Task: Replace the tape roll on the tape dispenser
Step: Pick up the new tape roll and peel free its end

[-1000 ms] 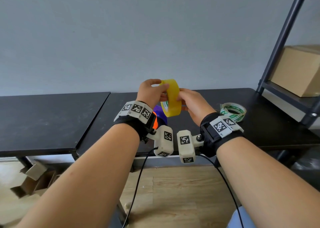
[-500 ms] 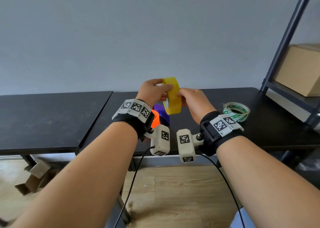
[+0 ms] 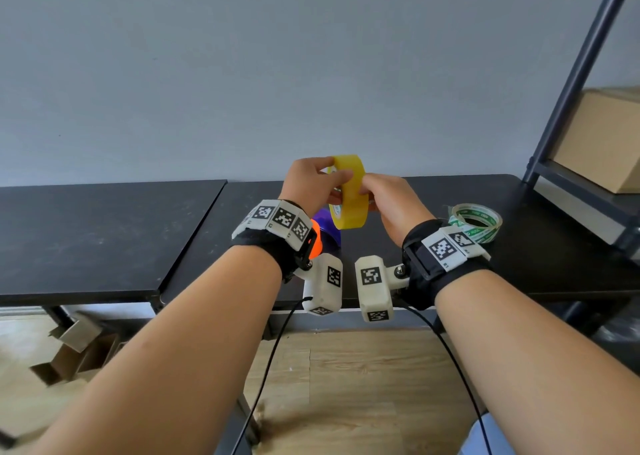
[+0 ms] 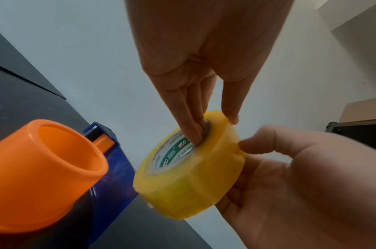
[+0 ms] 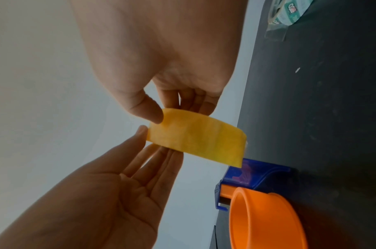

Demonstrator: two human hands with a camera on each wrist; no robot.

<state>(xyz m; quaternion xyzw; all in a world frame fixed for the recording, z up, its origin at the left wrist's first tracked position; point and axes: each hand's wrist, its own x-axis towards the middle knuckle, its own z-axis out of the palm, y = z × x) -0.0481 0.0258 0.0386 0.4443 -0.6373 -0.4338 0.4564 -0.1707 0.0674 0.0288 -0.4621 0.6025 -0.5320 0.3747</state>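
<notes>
Both hands hold a yellow tape roll [image 3: 348, 195] upright in the air above the black table [image 3: 433, 267]. My left hand [image 4: 214, 128] has its fingers inside the core of the yellow tape roll [image 4: 191, 178] and its thumb on the outer rim. My right hand [image 5: 176, 111] pinches the yellow tape roll [image 5: 197, 139] between thumb and fingers from the other side. The tape dispenser [image 4: 110, 160], blue with a bare orange hub [image 4: 44, 168], lies on the table just below the roll. In the head view my left wrist largely hides the dispenser [image 3: 327, 233].
A second, clear tape roll with green print [image 3: 476, 220] lies flat on the table to the right. A dark metal shelf [image 3: 568, 108] with a cardboard box [image 3: 602, 143] stands at the far right. Cardboard pieces [image 3: 72, 350] lie on the wooden floor, lower left.
Both hands keep the yellow roll at about the same spot above the dispenser. Only small shifts of the fingers on the roll show.
</notes>
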